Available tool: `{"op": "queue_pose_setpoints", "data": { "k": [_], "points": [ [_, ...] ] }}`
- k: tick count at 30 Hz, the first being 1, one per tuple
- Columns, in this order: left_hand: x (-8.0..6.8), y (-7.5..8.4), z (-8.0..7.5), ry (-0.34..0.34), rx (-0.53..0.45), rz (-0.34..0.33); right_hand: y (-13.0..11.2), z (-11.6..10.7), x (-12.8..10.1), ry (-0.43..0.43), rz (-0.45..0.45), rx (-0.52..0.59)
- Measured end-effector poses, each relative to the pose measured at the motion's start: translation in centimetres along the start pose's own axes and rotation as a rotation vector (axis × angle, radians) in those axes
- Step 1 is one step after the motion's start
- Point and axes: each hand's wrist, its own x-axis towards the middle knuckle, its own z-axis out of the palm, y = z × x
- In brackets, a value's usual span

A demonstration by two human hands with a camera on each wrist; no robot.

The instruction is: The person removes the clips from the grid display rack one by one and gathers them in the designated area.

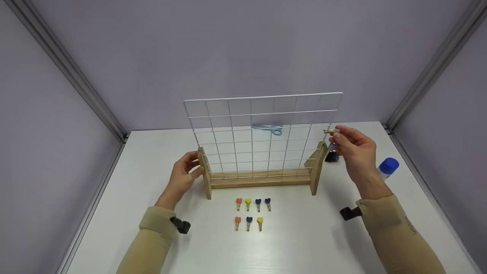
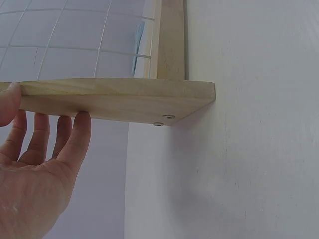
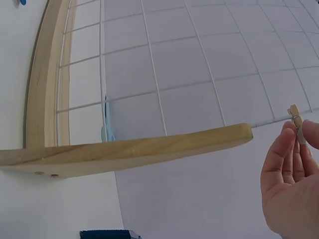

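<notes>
Left hand (image 1: 185, 172) open, right hand (image 1: 354, 150) pinching

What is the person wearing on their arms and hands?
Both arms are covered by long, close-fitting tan sleeves that end at the wrists. The right sleeve has a small line of dark lettering along the forearm, too small to read. A small black device sits at the left wrist, and a matching one at the right. The left hand and right hand are bare: no gloves, rings or watch visible.
</notes>
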Motion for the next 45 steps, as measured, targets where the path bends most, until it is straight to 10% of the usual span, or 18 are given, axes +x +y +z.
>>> {"op": "queue_pose_setpoints", "data": {
  "k": [7,28,45],
  "points": [
    [0.0,-0.1,0.0,-0.003,-0.033,0.004,0.4,0.5,0.2,0.029,0.043,0.203],
    [-0.1,0.0,0.1,-0.003,-0.008,0.008,-0.2,-0.3,-1.7,0.164,-0.235,0.027],
    [0.1,-0.1,0.1,-0.003,-0.038,-0.003,4.0,1.9,-5.8,-0.120,-0.304,-0.184]
  ]
}}
